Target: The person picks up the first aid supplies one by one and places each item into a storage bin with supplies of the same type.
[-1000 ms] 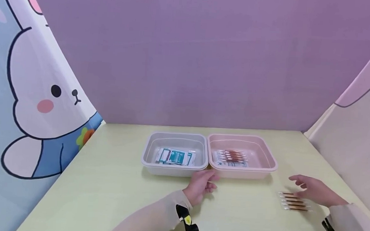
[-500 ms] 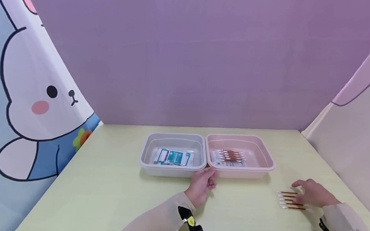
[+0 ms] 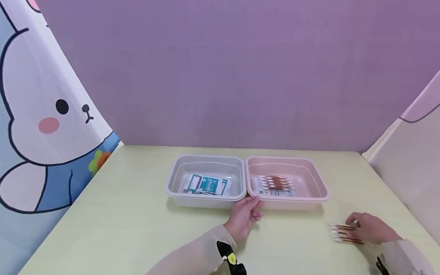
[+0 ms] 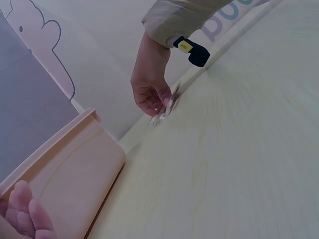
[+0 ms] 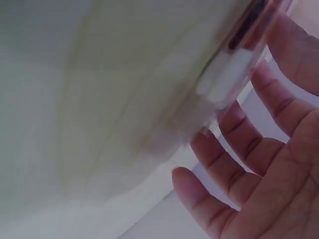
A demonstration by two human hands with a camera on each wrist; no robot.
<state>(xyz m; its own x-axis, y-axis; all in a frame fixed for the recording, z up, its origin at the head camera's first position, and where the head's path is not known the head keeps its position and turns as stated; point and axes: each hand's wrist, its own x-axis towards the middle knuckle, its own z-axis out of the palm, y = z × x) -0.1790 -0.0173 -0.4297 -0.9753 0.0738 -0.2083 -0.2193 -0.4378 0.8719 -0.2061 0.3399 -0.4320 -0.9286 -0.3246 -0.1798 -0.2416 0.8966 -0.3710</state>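
My right hand (image 3: 373,228) pinches a clear pack of cotton swabs (image 3: 344,239) with brown sticks and white tips, at the right of the table. In the left wrist view, that pack (image 4: 162,115) stands tilted under the thumb and fingers. The right wrist view shows the pack's end (image 5: 227,74) blurred by the thumb, the other fingers spread beneath. My left hand (image 3: 242,218) rests against the front of the pink basin (image 3: 289,204), near where it meets the grey basin (image 3: 204,202). Its fingers are loosely bent beside the basin's wall.
Inside the pink basin lie another pack of brown swabs (image 3: 275,183) and a white-and-blue packet (image 3: 277,192). Several white and teal packets (image 3: 209,185) lie in the grey basin. A purple wall (image 3: 224,70) stands behind the table, with printed cloths at both sides.
My right thumb and fingers have closed on the swab pack, which has shifted and tilted a little. My left hand has moved slightly up against the pink basin's rim.
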